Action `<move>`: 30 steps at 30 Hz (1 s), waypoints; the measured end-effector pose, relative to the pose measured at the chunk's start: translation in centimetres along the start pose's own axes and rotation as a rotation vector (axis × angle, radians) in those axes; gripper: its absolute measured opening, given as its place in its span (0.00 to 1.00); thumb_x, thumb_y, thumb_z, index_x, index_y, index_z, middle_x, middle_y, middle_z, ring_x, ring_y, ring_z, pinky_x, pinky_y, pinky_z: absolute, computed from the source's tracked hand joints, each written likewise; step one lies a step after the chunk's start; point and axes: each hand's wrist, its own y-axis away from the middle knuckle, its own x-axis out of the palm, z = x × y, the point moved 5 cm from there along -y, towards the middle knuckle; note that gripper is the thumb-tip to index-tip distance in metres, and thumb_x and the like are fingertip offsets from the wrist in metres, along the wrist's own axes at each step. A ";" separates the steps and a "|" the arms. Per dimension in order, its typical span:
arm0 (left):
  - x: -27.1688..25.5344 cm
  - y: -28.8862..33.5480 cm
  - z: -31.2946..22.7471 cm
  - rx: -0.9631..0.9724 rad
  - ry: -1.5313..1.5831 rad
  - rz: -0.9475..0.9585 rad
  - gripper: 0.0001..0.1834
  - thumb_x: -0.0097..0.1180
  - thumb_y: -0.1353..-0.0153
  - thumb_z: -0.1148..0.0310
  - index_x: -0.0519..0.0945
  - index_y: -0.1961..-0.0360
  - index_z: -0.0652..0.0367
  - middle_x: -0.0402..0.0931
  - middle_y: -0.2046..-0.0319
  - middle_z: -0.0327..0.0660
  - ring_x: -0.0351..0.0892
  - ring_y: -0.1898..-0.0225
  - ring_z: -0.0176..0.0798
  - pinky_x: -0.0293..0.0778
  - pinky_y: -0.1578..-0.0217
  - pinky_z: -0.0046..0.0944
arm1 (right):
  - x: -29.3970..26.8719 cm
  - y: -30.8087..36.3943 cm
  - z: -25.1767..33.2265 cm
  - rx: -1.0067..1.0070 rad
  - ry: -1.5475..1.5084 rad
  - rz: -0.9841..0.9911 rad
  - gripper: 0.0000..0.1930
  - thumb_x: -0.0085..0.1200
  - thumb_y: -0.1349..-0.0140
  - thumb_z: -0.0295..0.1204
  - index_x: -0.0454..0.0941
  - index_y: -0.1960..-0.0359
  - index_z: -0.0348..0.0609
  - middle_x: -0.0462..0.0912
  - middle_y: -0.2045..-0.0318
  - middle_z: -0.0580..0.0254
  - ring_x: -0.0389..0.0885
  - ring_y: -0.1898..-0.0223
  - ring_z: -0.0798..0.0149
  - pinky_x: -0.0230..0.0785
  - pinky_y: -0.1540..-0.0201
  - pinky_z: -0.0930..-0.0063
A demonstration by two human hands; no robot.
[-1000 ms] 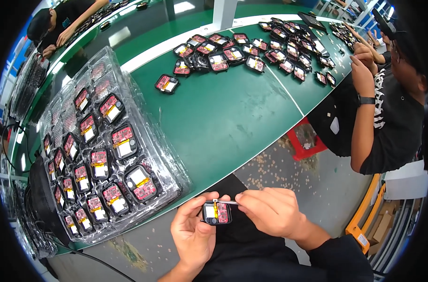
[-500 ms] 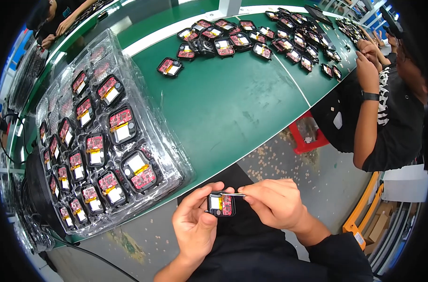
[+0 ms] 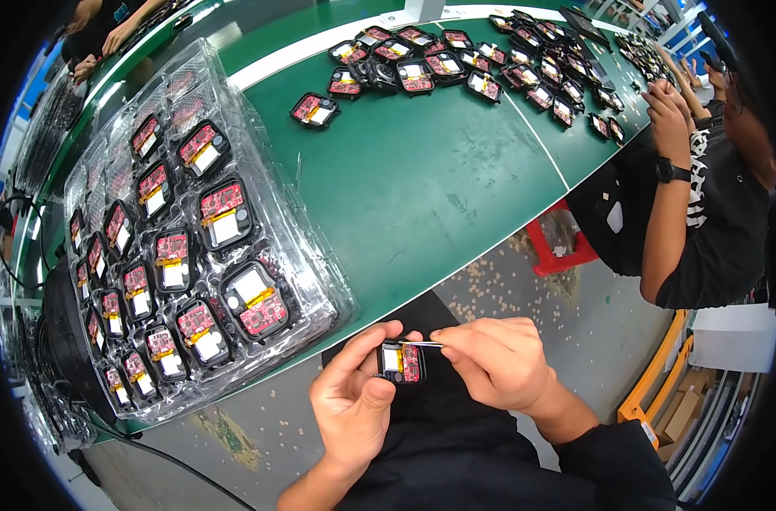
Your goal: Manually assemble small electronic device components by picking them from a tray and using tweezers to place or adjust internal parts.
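Note:
Between the fingers and thumb of my left hand (image 3: pixel 354 400) is a small square black electronic device housing (image 3: pixel 412 364), its inner side facing up. Inside it show a red circuit board, a white block and a strip of yellow tape. My right hand (image 3: pixel 498 362) pinches a pair of thin metal tweezers (image 3: pixel 423 343), whose tips lie along the housing's far edge. Whether the tweezers grip anything there is too small to tell. Both hands are over my lap, in front of the table edge.
A clear plastic tray (image 3: pixel 320 307) with several similar housings stands on the green table (image 3: pixel 388 196) at left. More housings (image 3: pixel 415 77) lie loose at the back. A co-worker (image 3: pixel 703 213) sits at right near a red stool (image 3: pixel 554 247). Another person (image 3: pixel 107 34) is at far left.
The view has shifted slightly. My left hand still holds the housing, and my right hand keeps the tweezers at its far edge with barely any movement.

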 end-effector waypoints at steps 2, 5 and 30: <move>0.1 0.0 0.0 -0.024 -0.109 0.009 0.36 0.65 0.34 0.52 0.72 0.34 0.66 0.74 0.39 0.59 0.78 0.40 0.59 0.74 0.36 0.57 | 0.1 -0.1 -0.1 0.003 -0.007 0.005 0.14 0.68 0.50 0.19 0.84 0.60 0.39 0.84 0.76 0.61 0.83 0.79 0.62 0.73 0.79 0.71; 0.0 0.1 -0.1 -0.025 -0.120 -0.006 0.37 0.65 0.34 0.52 0.71 0.33 0.67 0.74 0.38 0.59 0.79 0.40 0.59 0.74 0.36 0.57 | 0.3 0.0 -0.1 0.014 -0.035 0.015 0.13 0.68 0.50 0.19 0.84 0.60 0.39 0.83 0.76 0.61 0.83 0.79 0.62 0.73 0.79 0.71; 0.1 0.3 -0.6 0.004 -0.167 -0.022 0.38 0.65 0.34 0.53 0.71 0.33 0.70 0.73 0.37 0.58 0.80 0.41 0.59 0.75 0.37 0.57 | 0.1 0.4 0.7 -0.094 0.123 -0.056 0.11 0.67 0.48 0.20 0.85 0.62 0.37 0.84 0.75 0.63 0.81 0.80 0.66 0.71 0.81 0.74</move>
